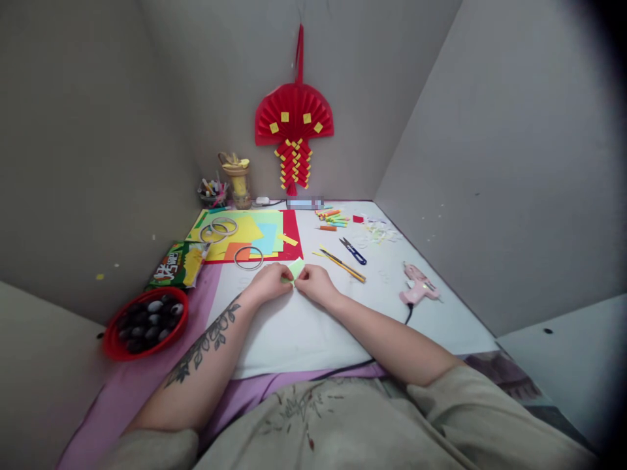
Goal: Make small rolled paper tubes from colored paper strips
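Observation:
A small piece of light green paper is pinched between both hands, just above the white table covering. My left hand grips its left edge with closed fingers. On the other side my right hand has its fingertips closed on the paper's lower right. The fingers hide part of the paper. Close to my left hand lies a metal ring. To the right of my right hand are a yellow craft knife and dark blue thread snips.
Sheets of coloured paper and a green snack bag lie left. A red bowl of dark fruit stands nearer. A pink glue gun with a black cord, rolled paper tubes and paper scraps are right. A red fan decoration hangs behind.

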A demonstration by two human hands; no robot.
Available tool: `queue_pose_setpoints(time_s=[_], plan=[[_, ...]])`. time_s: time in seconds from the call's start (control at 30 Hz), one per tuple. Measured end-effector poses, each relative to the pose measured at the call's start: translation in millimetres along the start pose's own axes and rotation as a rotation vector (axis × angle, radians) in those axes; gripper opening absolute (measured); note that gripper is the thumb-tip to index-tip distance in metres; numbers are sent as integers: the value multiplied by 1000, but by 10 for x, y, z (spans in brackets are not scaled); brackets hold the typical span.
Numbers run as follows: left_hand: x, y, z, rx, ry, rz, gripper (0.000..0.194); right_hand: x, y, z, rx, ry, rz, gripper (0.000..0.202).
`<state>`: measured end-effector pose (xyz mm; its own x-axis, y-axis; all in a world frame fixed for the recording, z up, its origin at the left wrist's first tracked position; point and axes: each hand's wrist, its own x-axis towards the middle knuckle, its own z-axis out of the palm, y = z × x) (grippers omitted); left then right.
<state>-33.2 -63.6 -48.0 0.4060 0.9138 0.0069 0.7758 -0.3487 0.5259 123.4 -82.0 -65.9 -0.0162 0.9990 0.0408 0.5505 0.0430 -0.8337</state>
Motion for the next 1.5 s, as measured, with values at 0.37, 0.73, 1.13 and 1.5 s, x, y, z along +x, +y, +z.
queue_pose_setpoints(time_s=[0.37,0.73,1.13,1.5], plan=[[-9,-26,56,48,29,28,22,58,32,-178,-114,3,-223,19],[-2,-9,36,20,9,23,19,280,189,-218,332,-53,64,15],[0,-44,64,54,17,72,19,268,222,-289,-209,62,-217,5],[-2,-36,61,36,10,76,18,206,215,-278,-416,6,-334,19]])
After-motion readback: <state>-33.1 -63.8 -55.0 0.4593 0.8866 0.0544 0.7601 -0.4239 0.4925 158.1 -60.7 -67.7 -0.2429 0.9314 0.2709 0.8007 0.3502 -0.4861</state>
